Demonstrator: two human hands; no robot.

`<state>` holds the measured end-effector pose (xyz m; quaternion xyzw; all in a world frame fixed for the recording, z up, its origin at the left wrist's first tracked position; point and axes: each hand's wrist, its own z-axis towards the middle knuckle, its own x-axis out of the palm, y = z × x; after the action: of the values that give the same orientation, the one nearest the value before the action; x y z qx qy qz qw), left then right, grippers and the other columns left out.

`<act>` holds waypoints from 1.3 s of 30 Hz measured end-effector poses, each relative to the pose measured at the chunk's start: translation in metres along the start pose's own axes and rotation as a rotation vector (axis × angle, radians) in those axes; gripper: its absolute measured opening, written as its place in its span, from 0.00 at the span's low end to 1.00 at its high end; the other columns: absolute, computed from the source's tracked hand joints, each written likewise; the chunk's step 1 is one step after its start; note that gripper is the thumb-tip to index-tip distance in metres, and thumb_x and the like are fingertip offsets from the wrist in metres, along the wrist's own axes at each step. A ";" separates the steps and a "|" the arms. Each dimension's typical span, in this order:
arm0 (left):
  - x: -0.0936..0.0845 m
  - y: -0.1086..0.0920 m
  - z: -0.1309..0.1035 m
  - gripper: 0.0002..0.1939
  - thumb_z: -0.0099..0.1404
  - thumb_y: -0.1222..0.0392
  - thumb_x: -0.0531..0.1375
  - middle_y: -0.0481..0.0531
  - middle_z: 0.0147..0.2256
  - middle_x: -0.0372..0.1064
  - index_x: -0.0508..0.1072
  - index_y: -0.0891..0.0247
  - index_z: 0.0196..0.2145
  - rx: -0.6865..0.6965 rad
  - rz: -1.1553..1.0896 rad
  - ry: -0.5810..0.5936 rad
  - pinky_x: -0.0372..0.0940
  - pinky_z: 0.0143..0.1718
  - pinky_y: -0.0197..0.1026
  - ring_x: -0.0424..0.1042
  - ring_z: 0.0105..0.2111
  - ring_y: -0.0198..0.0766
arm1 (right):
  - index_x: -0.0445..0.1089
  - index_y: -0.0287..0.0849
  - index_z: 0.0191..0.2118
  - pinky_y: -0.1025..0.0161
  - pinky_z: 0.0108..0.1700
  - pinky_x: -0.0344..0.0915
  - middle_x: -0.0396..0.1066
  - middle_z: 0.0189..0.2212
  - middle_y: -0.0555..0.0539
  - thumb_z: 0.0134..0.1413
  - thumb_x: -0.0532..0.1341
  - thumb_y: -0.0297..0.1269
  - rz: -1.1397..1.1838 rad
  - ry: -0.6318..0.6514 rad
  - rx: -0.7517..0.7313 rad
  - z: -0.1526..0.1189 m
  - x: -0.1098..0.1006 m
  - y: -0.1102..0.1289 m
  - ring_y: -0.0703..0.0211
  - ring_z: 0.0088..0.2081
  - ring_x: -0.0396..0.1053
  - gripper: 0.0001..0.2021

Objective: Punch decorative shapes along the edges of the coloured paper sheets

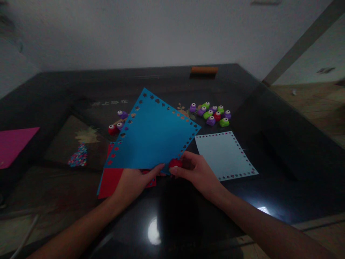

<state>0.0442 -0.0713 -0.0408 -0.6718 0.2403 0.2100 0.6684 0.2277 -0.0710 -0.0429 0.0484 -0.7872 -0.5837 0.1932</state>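
Observation:
A blue sheet of paper (159, 133), with small shapes punched along its edges, is tilted up above the dark table. My left hand (134, 181) grips its lower edge, thumb on top and the other fingers hidden beneath. In my right hand (195, 169) is a red craft punch (175, 163), pinched between thumb and fingers at the sheet's lower right edge. Behind my left hand lies a red sheet (109, 181), partly covered by the blue one. A pale sheet (225, 154) with punched edges rests to the right of my right hand.
Several purple, green and red craft punches (211, 114) stand at the back right, and a few more (120, 126) at the left. Loose punched bits (79, 155) form a pile on the left, near a pink sheet (16, 145). A brown roll (204, 70) lies at the far edge.

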 end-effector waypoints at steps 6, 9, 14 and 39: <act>0.001 0.003 -0.001 0.12 0.53 0.47 0.58 0.52 0.27 0.77 0.73 0.57 0.28 0.001 0.004 0.001 0.63 0.49 0.55 0.75 0.37 0.51 | 0.70 0.43 0.32 0.64 0.35 0.64 0.71 0.28 0.52 0.41 0.68 0.36 0.038 0.016 -0.018 0.001 0.001 0.001 0.64 0.30 0.67 0.11; 0.001 0.003 -0.001 0.12 0.53 0.47 0.59 0.52 0.27 0.77 0.73 0.57 0.27 0.003 0.019 -0.014 0.65 0.47 0.54 0.75 0.36 0.51 | 0.70 0.42 0.33 0.62 0.38 0.65 0.73 0.30 0.51 0.39 0.69 0.36 0.074 0.013 -0.008 0.001 0.002 0.001 0.62 0.32 0.69 0.12; 0.001 0.000 -0.001 0.11 0.53 0.48 0.60 0.51 0.29 0.77 0.73 0.58 0.28 0.034 0.026 -0.037 0.67 0.44 0.51 0.76 0.34 0.48 | 0.70 0.42 0.32 0.61 0.40 0.65 0.73 0.31 0.51 0.39 0.69 0.36 0.096 0.011 -0.011 -0.001 0.002 0.001 0.62 0.33 0.70 0.12; 0.003 0.001 -0.001 0.13 0.53 0.47 0.59 0.55 0.30 0.77 0.72 0.59 0.29 0.043 0.041 -0.095 0.67 0.45 0.54 0.75 0.34 0.51 | 0.70 0.43 0.36 0.60 0.41 0.66 0.73 0.33 0.50 0.41 0.69 0.37 -0.040 -0.005 -0.033 0.000 0.002 0.003 0.62 0.34 0.69 0.14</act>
<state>0.0456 -0.0722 -0.0435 -0.6415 0.2262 0.2501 0.6890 0.2267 -0.0708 -0.0392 0.0595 -0.7769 -0.6003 0.1801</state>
